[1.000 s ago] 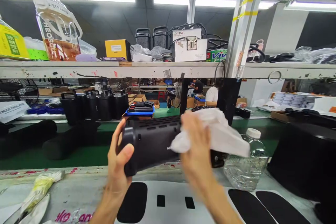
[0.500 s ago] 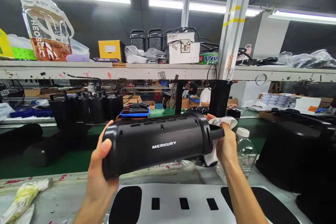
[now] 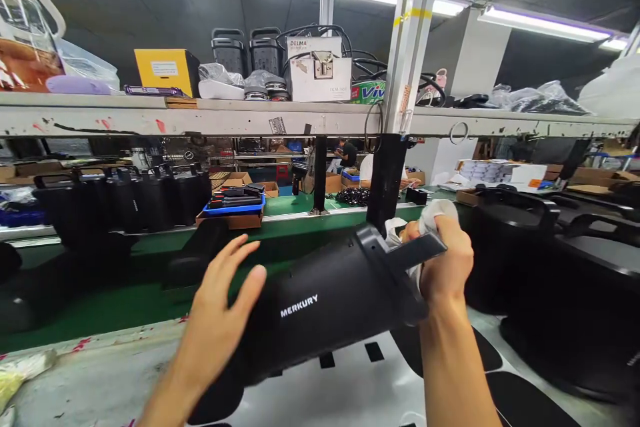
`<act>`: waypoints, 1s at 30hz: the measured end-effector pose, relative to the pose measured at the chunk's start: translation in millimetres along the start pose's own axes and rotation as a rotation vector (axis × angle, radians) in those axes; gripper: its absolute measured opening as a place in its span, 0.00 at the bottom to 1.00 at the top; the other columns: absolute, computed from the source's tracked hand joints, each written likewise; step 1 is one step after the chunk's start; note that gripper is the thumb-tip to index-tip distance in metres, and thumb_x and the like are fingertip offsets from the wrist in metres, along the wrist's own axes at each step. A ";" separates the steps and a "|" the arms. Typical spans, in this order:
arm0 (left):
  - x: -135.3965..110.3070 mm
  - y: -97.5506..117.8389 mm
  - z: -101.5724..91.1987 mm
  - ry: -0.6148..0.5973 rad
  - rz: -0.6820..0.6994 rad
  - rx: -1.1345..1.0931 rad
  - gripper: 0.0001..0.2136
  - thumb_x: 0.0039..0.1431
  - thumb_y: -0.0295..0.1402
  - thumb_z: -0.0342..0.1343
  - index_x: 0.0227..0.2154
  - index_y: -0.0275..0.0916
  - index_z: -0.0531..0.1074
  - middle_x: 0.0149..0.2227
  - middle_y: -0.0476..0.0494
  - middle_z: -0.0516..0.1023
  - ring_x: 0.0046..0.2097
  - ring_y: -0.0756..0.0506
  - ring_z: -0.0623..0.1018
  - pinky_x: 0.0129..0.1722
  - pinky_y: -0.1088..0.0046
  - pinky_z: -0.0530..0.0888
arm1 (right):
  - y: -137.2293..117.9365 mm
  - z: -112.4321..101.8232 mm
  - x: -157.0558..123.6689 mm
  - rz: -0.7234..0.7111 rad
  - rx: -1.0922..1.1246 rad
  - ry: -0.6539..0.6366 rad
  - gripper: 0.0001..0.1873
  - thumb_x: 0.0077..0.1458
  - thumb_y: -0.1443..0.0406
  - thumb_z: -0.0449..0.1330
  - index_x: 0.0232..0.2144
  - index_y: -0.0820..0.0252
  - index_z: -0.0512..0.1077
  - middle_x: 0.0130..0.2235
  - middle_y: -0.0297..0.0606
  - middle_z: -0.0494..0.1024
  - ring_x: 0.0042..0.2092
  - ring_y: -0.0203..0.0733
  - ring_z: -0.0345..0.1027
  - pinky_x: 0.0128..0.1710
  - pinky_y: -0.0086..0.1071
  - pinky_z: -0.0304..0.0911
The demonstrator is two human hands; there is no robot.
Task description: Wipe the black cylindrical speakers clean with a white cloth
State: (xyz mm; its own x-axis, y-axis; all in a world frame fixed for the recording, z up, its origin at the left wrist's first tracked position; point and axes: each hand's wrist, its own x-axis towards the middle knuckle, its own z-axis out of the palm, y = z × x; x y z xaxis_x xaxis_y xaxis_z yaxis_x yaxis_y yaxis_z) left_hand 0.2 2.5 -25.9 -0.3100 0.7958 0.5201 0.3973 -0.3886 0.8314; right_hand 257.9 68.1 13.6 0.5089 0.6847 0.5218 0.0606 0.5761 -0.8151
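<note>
Your two hands were well apart, and the black case was between them. It was up above the white sheet on the bench, tipped so that its handle end was higher, on your right. Your right hand was closed tight on the handle, with a white cloth bunched up in the same hand. Your left hand was open, with its fingers and thumb spread out. It was right by the low left end of the case, but you couldn't tell if it touched. The white word MERKURY faced you. Behind the case was a green strip. Past your right hand stood more big black cases with handles on top.
</note>
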 end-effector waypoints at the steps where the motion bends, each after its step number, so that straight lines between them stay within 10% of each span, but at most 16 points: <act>1: -7.8 5.0 8.0 -0.055 0.074 0.034 0.20 0.53 0.44 0.62 0.50 0.52 0.75 0.63 0.47 0.66 0.66 0.36 0.60 0.68 0.54 0.48 | -2.1 3.7 -0.8 0.021 0.006 -0.015 0.17 0.47 0.53 0.55 0.16 0.53 0.57 0.19 0.31 0.58 0.23 0.37 0.53 0.24 0.32 0.54; 8: -27.4 17.5 44.7 -0.457 -0.098 -0.187 0.33 0.56 0.43 0.60 0.64 0.52 0.58 0.66 0.46 0.62 0.67 0.34 0.59 0.66 0.51 0.54 | -2.9 39.1 -20.9 0.171 0.056 -0.298 0.21 0.47 0.53 0.58 0.11 0.56 0.60 0.14 0.28 0.56 0.19 0.32 0.47 0.19 0.30 0.47; 20: -31.9 24.9 44.7 -0.300 -0.222 -0.320 0.37 0.42 0.37 0.68 0.59 0.47 0.66 0.59 0.38 0.70 0.64 0.28 0.63 0.61 0.48 0.62 | -6.0 43.0 -27.8 0.130 -0.034 -0.280 0.20 0.48 0.55 0.55 0.12 0.56 0.58 0.15 0.28 0.55 0.19 0.32 0.48 0.20 0.30 0.47; 30: -18.8 21.7 33.7 -0.582 -0.232 -0.193 0.40 0.50 0.41 0.62 0.65 0.50 0.53 0.66 0.41 0.61 0.66 0.31 0.59 0.62 0.47 0.62 | -11.9 43.0 -29.4 0.192 -0.079 -0.278 0.21 0.50 0.55 0.56 0.13 0.57 0.56 0.15 0.27 0.53 0.20 0.31 0.45 0.22 0.31 0.46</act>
State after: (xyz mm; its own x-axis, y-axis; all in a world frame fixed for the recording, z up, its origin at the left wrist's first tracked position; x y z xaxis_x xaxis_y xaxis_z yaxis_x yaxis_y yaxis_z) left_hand 43.8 -5.3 -24.2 0.1711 0.9692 0.1773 0.1970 -0.2100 0.9577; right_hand 205.3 60.3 18.8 0.2646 0.8789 0.3969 0.0580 0.3963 -0.9163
